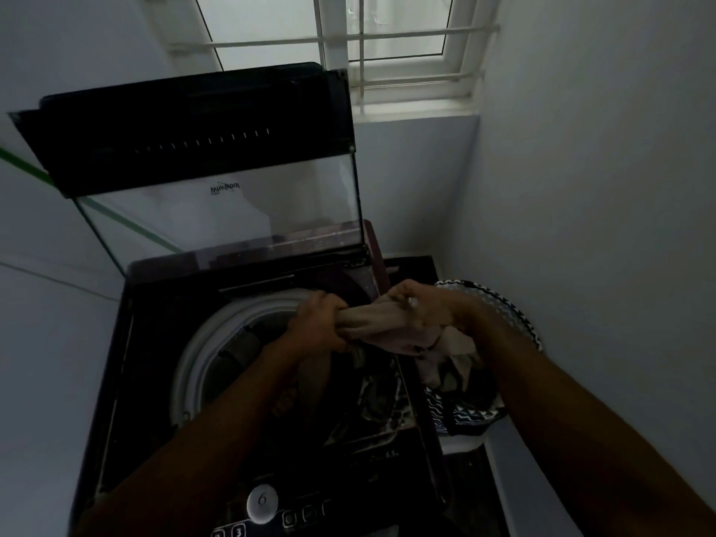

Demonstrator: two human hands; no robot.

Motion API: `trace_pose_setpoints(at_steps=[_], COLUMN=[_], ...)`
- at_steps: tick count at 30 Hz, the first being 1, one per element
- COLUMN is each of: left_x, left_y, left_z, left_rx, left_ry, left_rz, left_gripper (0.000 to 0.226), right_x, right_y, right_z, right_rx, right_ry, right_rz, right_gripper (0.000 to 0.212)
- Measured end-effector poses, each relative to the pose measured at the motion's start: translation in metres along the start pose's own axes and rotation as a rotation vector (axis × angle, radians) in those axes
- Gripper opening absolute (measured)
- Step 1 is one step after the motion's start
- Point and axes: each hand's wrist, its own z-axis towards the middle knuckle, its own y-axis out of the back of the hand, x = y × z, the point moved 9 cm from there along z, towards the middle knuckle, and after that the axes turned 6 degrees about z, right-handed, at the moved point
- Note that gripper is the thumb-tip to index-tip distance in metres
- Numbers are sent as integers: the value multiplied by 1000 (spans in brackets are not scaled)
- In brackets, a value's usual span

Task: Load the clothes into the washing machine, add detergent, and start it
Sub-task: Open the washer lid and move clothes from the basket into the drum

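Above washing machine (162,381), left hand (319,323) and right hand (420,308) stretch cloth (372,319) sideways.

At the top of the frame you see a window (387,29) with a white frame and pale frosted panes. White bars (348,36) cross in front of it, both level and upright. Below it, right of centre, a white sill (418,106) juts out. You have grey-white walls (600,188) on both sides, meeting in a corner beneath the sill. On the left wall a thin green stripe (23,166) slants down from the left edge, and lower down a faint pale line (58,281) runs at a similar slant. At the lower right, along the foot of the right wall, you see a strip of dark floor (470,482).
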Motion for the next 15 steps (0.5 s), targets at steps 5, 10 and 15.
trace_pose_setpoints(at_steps=[5,10,15], left_x=[-72,-91,-82], left_y=[-17,-26,-21], left_z=[5,11,12], left_rx=[-28,-84,-67], left_ry=[-236,-234,-204], left_rz=[-20,22,-74], left_gripper=[96,87,97], right_x=[-19,-44,-34], right_y=[1,-12,0], right_z=[2,-2,-2], right_rx=[-79,-63,-253], right_ry=[9,-1,13], right_rz=[-14,33,-67], right_gripper=[103,81,52])
